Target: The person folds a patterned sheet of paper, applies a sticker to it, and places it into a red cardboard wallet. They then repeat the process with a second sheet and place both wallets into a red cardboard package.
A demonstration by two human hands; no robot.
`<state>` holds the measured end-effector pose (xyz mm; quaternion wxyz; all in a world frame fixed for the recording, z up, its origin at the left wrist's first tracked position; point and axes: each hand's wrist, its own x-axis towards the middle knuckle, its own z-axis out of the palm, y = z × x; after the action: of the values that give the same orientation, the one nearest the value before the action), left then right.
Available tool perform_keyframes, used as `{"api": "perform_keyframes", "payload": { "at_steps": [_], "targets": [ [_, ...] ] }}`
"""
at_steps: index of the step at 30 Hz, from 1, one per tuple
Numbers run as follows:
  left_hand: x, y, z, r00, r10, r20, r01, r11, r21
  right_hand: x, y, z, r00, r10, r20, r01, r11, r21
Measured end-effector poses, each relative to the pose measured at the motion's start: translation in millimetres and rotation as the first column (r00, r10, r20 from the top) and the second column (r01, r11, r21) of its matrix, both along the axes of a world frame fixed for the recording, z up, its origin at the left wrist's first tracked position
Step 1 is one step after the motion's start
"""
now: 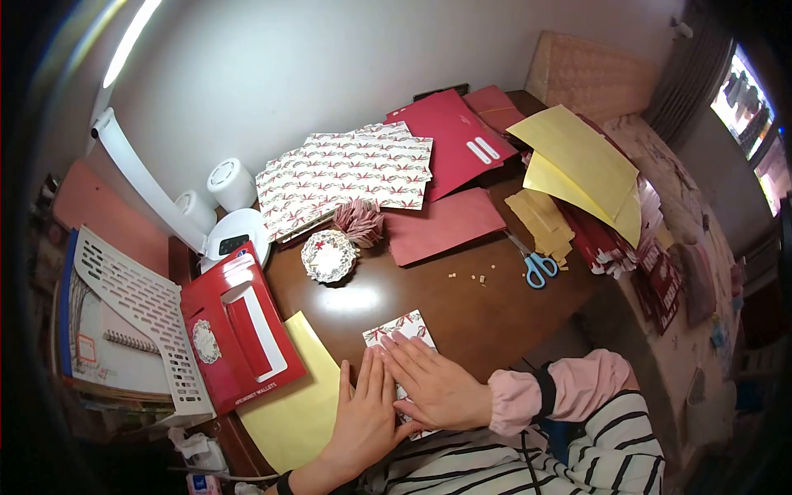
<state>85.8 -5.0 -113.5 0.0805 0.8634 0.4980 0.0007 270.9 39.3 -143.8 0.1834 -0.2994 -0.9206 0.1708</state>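
At the near edge of the table (487, 330), my left hand (360, 422) and right hand (443, 388) lie together, flat on the patterned paper (410, 322); I seem to be pressing it smooth, and the next move calls for even pressure.

Along the rear edge of the desk (470, 330), left to right, come the lamp base (235, 235), near the corner with two canisters (231, 183) behind it, the sheet stack (346, 169) and the folders (450, 136). Two paper rosettes (328, 256) lie just before the stack, an envelope (445, 227) before the folders. Right of it are paper pieces (540, 223) and scissors (530, 258); large sheets (582, 165) top the packets (590, 239) at the right edge. By the left edge, a packet (247, 338) lies partly over a loose sheet (289, 404) (the rack (144, 305) is left of both). Near the front edge, a small paper (400, 326) lies under both hands (367, 408).
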Motion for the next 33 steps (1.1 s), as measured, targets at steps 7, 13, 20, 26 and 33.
{"api": "perform_keyframes", "payload": {
  "at_steps": [7, 13, 20, 26, 33],
  "targets": [
    [-20, 12, 6, 0.977, 0.006, 0.214, 0.016, 0.995, -0.1, -3, -2, -6, 0.996, -0.001, 0.094, 0.001, 1.0, 0.003],
    [-20, 11, 8, 0.982, -0.021, 0.189, 0.038, 0.995, -0.088, 7, 21, 12, 0.997, 0.064, 0.042, -0.057, 0.985, -0.164],
    [-18, 10, 10, 0.989, -0.029, 0.148, 0.041, 0.996, -0.081, 7, 18, -4, 0.987, 0.048, 0.152, -0.053, 0.998, 0.03],
    [-12, 5, 9, 0.991, -0.022, 0.132, 0.03, 0.998, -0.054, 8, 20, -5, 0.99, 0.073, 0.123, -0.075, 0.997, 0.016],
    [-14, 3, 11, 0.995, -0.021, 0.093, 0.026, 0.998, -0.055, 25, -4, 9, 0.985, 0.088, 0.146, -0.086, 0.996, -0.018]
  ]
}}
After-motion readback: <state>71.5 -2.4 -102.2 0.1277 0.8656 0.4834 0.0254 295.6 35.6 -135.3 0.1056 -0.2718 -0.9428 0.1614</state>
